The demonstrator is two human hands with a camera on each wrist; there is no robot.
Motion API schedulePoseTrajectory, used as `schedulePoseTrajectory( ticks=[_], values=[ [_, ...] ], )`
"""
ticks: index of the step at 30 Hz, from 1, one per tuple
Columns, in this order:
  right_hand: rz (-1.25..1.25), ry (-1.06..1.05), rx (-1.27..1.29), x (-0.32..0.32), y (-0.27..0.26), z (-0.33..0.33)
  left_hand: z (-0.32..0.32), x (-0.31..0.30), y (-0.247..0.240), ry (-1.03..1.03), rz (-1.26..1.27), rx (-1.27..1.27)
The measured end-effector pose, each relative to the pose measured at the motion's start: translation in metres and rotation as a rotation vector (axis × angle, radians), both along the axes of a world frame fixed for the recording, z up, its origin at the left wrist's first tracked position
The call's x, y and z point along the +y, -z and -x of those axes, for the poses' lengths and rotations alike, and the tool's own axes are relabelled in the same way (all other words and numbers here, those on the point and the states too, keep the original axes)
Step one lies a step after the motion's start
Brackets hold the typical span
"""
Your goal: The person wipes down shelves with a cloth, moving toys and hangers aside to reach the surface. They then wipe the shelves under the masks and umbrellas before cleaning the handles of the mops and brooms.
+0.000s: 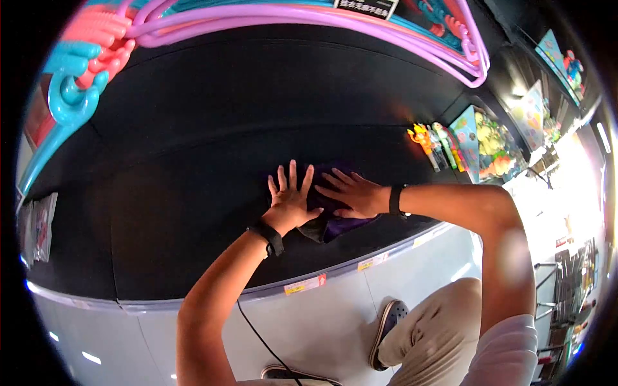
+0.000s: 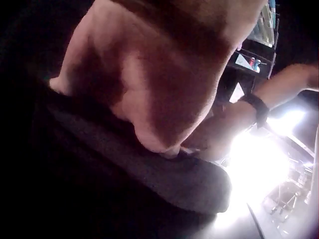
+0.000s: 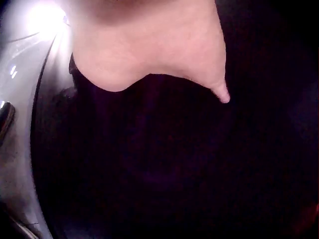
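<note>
A dark purple cloth [image 1: 347, 225] lies rumpled on a black shelf [image 1: 193, 212], its near edge folded up to show a greyish side. My left hand [image 1: 291, 204] rests palm down with fingers spread, over the cloth's left part. To its right, my right hand [image 1: 358, 195] presses flat on the cloth, fingers stretched toward the left hand. In the left wrist view, a fold of grey cloth [image 2: 149, 172] bulges just below the left hand [image 2: 154, 79]. The right wrist view shows the heel of the right hand [image 3: 149, 45] over dark fabric.
Pink, purple and blue plastic hangers [image 1: 257, 14] hang across the back and left. Small toy-topped pens [image 1: 428, 145] and boxed toys [image 1: 492, 148] stand at the right. Clear packets [image 1: 44, 225] sit at the far left. Price tags [image 1: 306, 284] line the shelf's front edge.
</note>
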State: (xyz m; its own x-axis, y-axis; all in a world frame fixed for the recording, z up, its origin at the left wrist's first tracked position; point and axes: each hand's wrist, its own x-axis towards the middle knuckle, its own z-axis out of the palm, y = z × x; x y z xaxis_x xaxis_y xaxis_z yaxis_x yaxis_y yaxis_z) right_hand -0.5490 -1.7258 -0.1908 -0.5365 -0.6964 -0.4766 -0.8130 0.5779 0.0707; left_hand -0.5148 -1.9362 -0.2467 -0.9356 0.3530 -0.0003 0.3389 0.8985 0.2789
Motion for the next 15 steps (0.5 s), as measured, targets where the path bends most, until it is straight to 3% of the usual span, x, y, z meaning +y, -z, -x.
schedulePoseTrajectory(
  ticks=[7, 15],
  values=[
    [0.09, -0.048, 0.025, -0.01, 0.027, 0.023, 0.009, -0.01, -0.003, -0.091, 0.108, -0.113],
    [0.339, 0.045, 0.047, -0.051, 0.05, 0.106, 0.081, -0.036, -0.006, -0.286, 0.212, -0.11]
  ],
)
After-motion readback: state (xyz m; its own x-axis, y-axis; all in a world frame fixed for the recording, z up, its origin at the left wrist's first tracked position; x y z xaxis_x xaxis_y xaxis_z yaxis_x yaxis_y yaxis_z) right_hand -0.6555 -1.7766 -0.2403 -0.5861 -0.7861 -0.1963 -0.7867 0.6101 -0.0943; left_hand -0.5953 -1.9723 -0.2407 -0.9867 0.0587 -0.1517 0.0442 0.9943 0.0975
